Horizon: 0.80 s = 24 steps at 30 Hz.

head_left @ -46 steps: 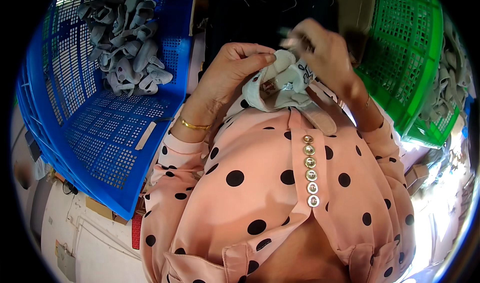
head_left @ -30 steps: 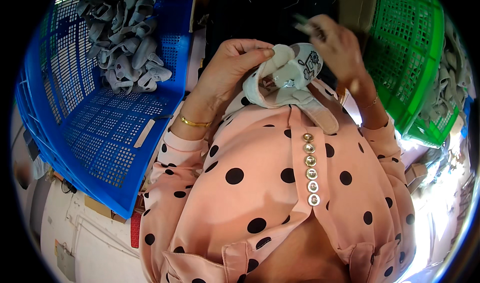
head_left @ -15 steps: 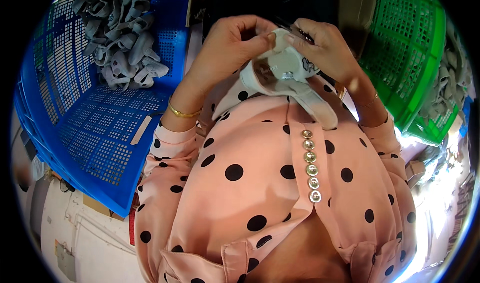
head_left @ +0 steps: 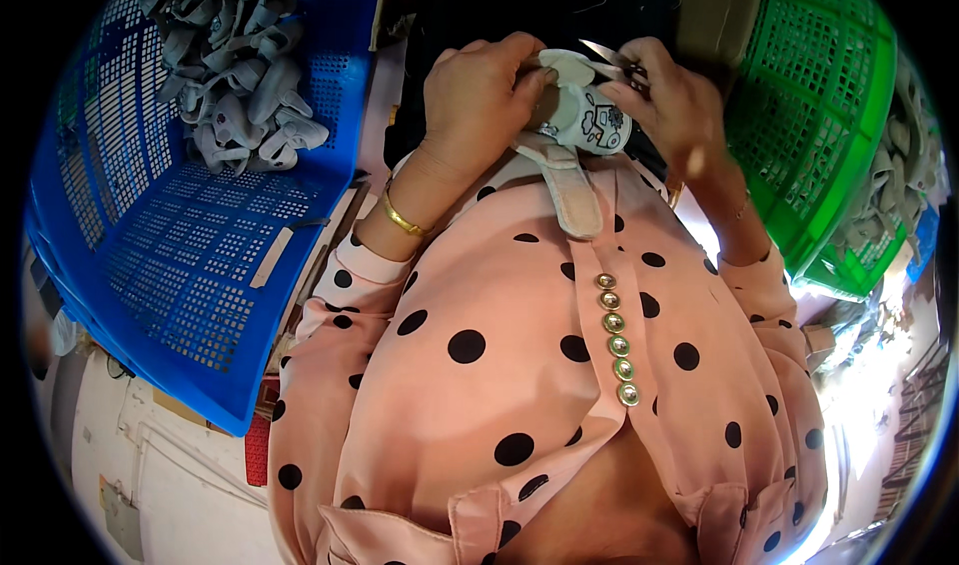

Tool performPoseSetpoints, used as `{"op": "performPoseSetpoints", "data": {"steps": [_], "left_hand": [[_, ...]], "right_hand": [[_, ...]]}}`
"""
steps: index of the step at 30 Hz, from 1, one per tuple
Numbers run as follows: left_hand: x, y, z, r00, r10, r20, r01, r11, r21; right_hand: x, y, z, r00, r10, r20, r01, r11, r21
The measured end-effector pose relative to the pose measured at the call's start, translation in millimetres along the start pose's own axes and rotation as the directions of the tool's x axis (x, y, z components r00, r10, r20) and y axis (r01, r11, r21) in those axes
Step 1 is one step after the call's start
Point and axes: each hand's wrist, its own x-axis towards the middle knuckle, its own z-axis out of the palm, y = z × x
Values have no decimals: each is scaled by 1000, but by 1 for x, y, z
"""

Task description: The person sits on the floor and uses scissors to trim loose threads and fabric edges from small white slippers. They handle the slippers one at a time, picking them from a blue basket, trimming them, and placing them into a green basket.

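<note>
A small pale grey fabric shoe (head_left: 599, 125) with a dark cartoon print on its side is held up in front of my shirt. My left hand (head_left: 479, 100) pinches its upper edge between thumb and fingers. A loose strap (head_left: 571, 200) hangs down from it toward the buttons. Beside the shoe, my right hand (head_left: 679, 105) is closed around a small pair of thread snips (head_left: 619, 60), whose pointed blades stick out toward the left near the shoe's top. Some of my right fingers are hidden behind the snips and the shoe.
At the left stands a blue plastic basket (head_left: 190, 295) with a heap of grey fabric shoes (head_left: 245, 85) inside. A green basket (head_left: 809, 115) is at the right, with more grey pieces (head_left: 884, 190) beyond it. Loose threads lie on dark cloth (head_left: 559, 5) ahead.
The shoe has turned, so its printed side now faces up and its strap hangs straighter. My right hand has drawn slightly right, and the snips' blades now show clearly.
</note>
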Motion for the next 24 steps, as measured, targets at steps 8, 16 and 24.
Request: {"op": "performPoseSetpoints", "data": {"steps": [8, 16, 24], "left_hand": [[1, -2, 4, 953, 151, -264, -169, 984, -49], [3, -4, -2, 931, 339, -133, -325, 938, 120], [-3, -5, 12, 937, 314, -153, -279, 937, 211]], "right_hand": [[12, -18, -24, 932, -266, 244, 356, 789, -500], [25, -32, -28, 901, -202, 383, 404, 711, -576], [33, -33, -26, 873, -204, 443, 436, 733, -522]]}}
